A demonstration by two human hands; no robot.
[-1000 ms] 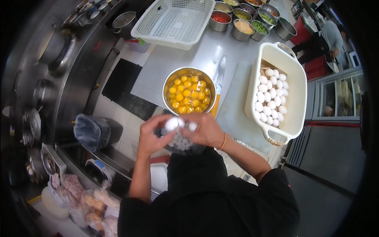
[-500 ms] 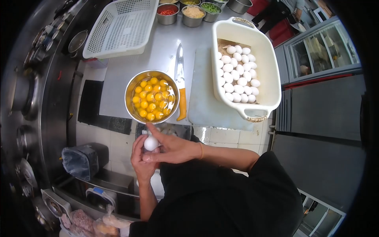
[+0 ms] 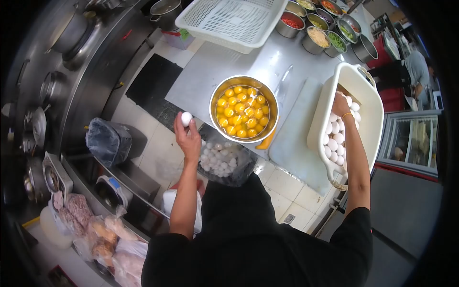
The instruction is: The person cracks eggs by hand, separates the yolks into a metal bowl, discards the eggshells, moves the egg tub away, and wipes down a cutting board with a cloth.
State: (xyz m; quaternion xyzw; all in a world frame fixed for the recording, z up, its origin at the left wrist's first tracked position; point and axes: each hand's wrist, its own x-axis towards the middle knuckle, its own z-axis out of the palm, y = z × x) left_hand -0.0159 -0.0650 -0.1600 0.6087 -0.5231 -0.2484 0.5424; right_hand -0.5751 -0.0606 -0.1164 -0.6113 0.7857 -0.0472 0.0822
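Between its fingertips my left hand (image 3: 188, 136) holds a white egg (image 3: 186, 118), left of the metal bowl. Several yolks in clear liquid (image 3: 243, 112) fill the metal bowl (image 3: 214, 98) at the table's near edge. My right hand (image 3: 341, 106) reaches into the white tub (image 3: 313, 122), its fingers down among several white eggs (image 3: 338, 138); whether it grips one is hidden. Below the bowl, a bin with a dark plastic liner (image 3: 246, 165) holds many white shells (image 3: 220, 160). An orange knife handle (image 3: 268, 138) lies beside the bowl.
A pale cutting board (image 3: 296, 134) lies between bowl and tub. Behind are a white perforated basket (image 3: 234, 21) and several metal containers of chopped food (image 3: 315, 40). A lined trash bin (image 3: 109, 143) stands at left. Another person (image 3: 415, 69) stands at the far right.
My hands have moved apart from around the egg. The left has gone up beside the bowl with an egg; the right has gone into the tub. The camera view has shifted.
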